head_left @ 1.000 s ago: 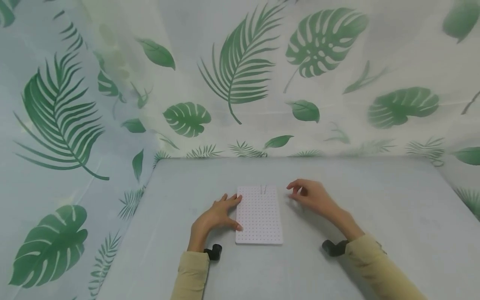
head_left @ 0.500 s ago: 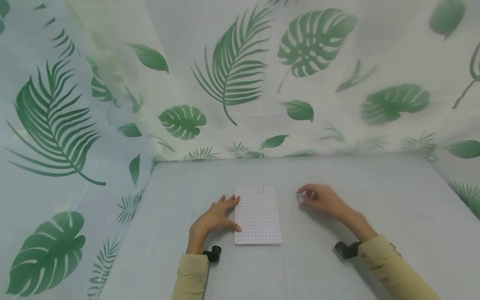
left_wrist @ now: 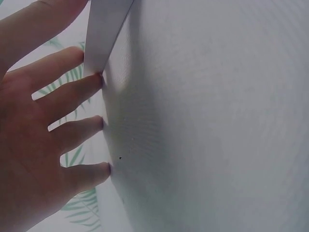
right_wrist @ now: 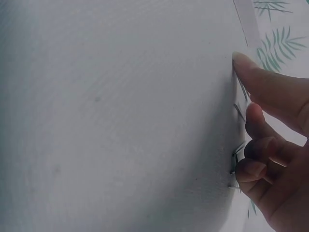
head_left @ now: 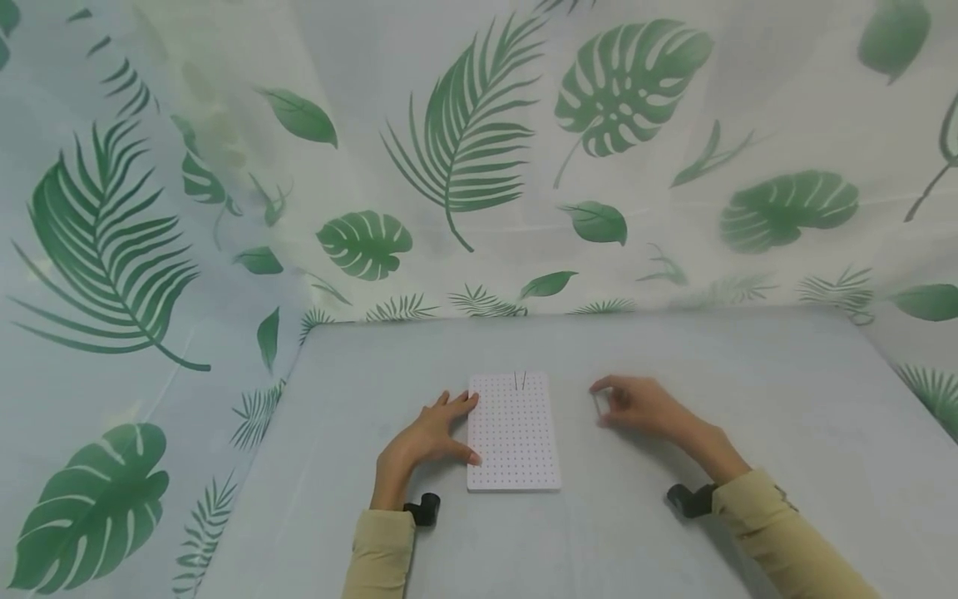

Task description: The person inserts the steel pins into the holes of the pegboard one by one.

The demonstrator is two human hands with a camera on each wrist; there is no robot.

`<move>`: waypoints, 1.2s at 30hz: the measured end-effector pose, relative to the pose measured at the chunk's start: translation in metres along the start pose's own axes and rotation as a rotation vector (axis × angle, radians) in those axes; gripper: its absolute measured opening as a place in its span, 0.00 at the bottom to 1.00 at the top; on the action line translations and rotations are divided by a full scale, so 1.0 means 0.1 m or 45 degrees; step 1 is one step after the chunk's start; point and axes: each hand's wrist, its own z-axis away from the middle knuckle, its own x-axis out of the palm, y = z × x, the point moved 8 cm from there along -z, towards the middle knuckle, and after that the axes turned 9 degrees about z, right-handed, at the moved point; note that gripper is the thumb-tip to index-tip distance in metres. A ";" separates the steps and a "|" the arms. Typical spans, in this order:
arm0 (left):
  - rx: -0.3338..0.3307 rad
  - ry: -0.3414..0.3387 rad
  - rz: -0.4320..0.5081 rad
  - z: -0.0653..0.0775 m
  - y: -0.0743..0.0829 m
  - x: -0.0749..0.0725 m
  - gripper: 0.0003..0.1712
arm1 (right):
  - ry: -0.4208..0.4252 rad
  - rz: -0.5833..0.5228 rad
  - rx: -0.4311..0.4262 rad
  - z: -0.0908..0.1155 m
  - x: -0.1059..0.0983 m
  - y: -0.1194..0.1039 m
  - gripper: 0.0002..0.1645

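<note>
A white board (head_left: 516, 441) with rows of small holes lies flat on the table. Two thin metal pins (head_left: 520, 381) stand up near its far edge. My left hand (head_left: 427, 433) rests at the board's left side, fingers spread, thumb and index fingertips over the edge; in the left wrist view, the fingers reach straight to the tabletop. To the right of the board, my right hand (head_left: 636, 406) holds a thin metal pin (right_wrist: 243, 87) between index finger and thumb, low over the table, the other fingers curled. Several more thin metal pieces (right_wrist: 236, 157) show beside those curled fingers.
The table (head_left: 599, 532) has a pale grey cover. Behind it and at the left hangs white cloth (head_left: 516, 266) printed with green leaves. A black wrist-worn device sits at the left wrist (head_left: 424, 509) and another at the right wrist (head_left: 688, 499).
My right hand has drawn away from the board to the right. Its index finger and thumb have spread wider, with a thin pin showing between them. My left hand keeps its place on the board.
</note>
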 end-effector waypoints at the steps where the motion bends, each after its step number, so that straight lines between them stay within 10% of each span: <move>1: 0.005 -0.001 0.002 0.00 0.00 0.00 0.58 | 0.002 0.004 -0.007 0.00 0.00 -0.01 0.27; 14: 0.010 0.006 0.026 0.01 0.00 0.00 0.58 | -0.011 -0.011 0.023 -0.02 0.03 0.02 0.26; 36: 0.027 0.003 0.016 0.02 0.00 -0.01 0.57 | 0.332 -0.072 -0.021 0.02 -0.09 -0.04 0.12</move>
